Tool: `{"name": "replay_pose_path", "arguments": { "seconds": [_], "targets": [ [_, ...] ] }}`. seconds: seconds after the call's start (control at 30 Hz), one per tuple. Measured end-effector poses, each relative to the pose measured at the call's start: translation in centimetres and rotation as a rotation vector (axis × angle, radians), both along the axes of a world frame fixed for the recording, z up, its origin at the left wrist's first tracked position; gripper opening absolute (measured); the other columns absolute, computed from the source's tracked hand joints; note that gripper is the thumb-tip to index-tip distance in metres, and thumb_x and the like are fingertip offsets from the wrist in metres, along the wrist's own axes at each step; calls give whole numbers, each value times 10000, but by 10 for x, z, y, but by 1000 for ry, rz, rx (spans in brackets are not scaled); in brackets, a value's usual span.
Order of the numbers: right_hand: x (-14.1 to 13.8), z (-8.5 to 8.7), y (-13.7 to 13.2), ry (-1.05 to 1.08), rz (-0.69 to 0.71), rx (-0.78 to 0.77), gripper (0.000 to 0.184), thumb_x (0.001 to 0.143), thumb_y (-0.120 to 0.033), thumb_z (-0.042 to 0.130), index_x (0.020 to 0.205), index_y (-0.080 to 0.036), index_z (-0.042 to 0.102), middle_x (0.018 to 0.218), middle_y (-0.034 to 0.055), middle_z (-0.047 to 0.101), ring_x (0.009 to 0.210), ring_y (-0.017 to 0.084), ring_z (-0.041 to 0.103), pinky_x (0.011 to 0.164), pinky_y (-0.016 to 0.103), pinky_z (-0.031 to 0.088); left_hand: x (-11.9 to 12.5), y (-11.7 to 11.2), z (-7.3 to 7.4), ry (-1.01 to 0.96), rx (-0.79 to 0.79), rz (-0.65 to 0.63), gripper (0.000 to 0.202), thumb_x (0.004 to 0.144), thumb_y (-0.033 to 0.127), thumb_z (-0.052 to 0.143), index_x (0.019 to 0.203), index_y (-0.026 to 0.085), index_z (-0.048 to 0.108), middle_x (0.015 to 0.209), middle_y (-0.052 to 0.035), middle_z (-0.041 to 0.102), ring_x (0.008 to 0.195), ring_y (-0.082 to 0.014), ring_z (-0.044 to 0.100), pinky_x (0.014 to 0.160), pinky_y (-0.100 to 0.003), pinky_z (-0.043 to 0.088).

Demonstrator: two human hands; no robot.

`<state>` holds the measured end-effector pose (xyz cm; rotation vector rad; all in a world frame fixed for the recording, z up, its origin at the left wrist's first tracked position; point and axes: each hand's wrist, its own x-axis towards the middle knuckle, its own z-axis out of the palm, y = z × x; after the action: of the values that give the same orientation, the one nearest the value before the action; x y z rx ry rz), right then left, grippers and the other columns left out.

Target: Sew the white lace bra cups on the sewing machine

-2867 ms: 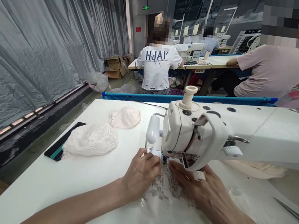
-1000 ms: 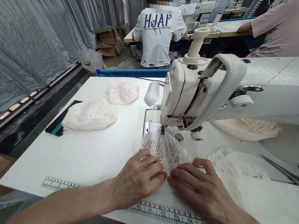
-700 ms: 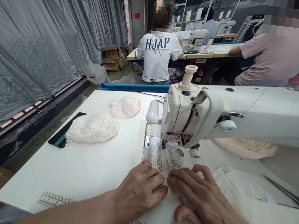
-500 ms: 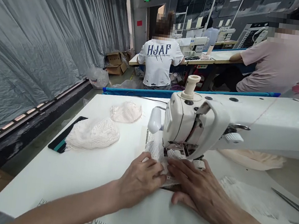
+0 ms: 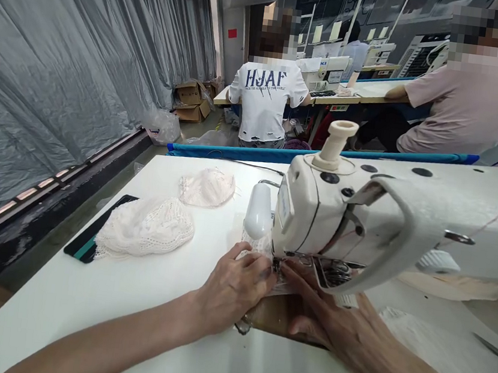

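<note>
A white sewing machine (image 5: 364,213) stands on the white table (image 5: 95,289). My left hand (image 5: 229,290) lies on a piece of white lace fabric (image 5: 257,245) just left of the needle, fingers bent and pressing it down. My right hand (image 5: 332,321) rests on the same fabric right of the needle, its fingertips reaching under the machine head; the fingers are stretched flat. Most of the lace under the head is hidden by my hands and the machine.
A white lace pile (image 5: 146,228) lies on a dark mat (image 5: 82,245) at the left, with a pink lace piece (image 5: 207,187) behind it. More lace (image 5: 429,348) lies at the right. Other people sit at tables behind. A grey plastic curtain (image 5: 64,67) hangs left.
My hands have slid the lace forward from the table's front edge up to the needle. The view has moved closer to the machine head, and the printed ruler has dropped out of sight.
</note>
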<state>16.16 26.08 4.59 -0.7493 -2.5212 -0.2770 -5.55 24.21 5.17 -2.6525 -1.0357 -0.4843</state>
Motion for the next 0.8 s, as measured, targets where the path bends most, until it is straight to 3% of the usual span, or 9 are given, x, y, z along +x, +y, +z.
{"name": "replay_pose_path", "arguments": {
  "seconds": [0.1,0.2,0.43,0.8],
  "targets": [
    [2,0,-5,-5,35,20,486,964,-510,221,1215,-194,491,1017,101,704,838,243,635,860,462,326,1,-2,0,-4,14,12,218,913,116,407,1064,161,556,956,-44,623,944,-143,579,956,-367,382],
    [4,-3,-10,7,74,-33,503,962,-508,241,1173,-144,515,1002,115,707,748,214,644,881,459,304,4,-7,1,10,37,-11,187,899,84,426,1018,126,564,934,-58,629,1005,-164,562,940,-360,398],
    [8,-7,-17,38,126,-140,388,985,-419,302,1060,-157,578,1032,95,690,669,164,632,844,413,301,8,-21,3,19,7,8,184,823,-9,450,869,101,590,830,-46,618,799,-148,572,767,-328,449],
    [7,-7,-16,28,120,-90,335,989,-360,335,1059,-145,582,1037,78,689,653,161,625,865,447,276,9,-20,-1,21,18,40,189,803,-22,446,814,106,586,798,-40,594,772,-149,554,780,-332,436]
  ]
}}
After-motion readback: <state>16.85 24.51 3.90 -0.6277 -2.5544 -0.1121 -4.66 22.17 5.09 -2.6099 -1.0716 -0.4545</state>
